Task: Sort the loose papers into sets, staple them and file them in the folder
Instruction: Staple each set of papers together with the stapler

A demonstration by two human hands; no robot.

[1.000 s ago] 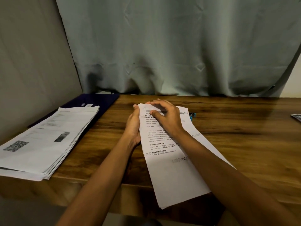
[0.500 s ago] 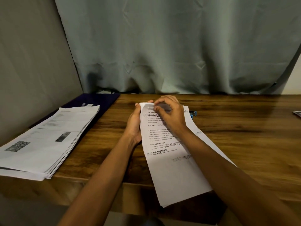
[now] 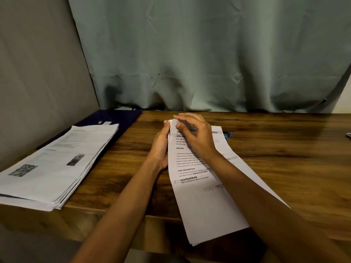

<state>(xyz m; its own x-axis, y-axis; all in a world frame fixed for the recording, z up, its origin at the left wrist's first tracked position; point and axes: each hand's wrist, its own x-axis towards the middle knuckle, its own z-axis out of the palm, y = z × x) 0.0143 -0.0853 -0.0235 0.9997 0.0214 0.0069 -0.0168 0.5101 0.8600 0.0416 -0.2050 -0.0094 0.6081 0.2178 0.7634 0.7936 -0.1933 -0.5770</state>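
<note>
A set of printed sheets (image 3: 205, 202) lies slanted on the wooden table (image 3: 284, 168), its lower end hanging over the front edge. My left hand (image 3: 160, 147) grips the set's left edge near the top corner. My right hand (image 3: 195, 133) lies over the top of the set, thumb on the printed face and fingers curled over the top edge, pinching the corner. A blue stapler (image 3: 228, 134) peeks out behind the sheets' right edge. At the far left a thick stack of loose papers (image 3: 51, 168) lies partly on a dark blue folder (image 3: 117, 116).
A grey curtain (image 3: 209, 63) hangs behind the table, and a grey panel (image 3: 38, 82) closes off the left side. A small object (image 3: 348, 134) shows at the right edge of the frame. Bare wood lies right of the sheets.
My right hand has shifted slightly toward the sheets' top corner and its fingers have spread wider. My left hand stays on the left edge. The sheets have barely moved.
</note>
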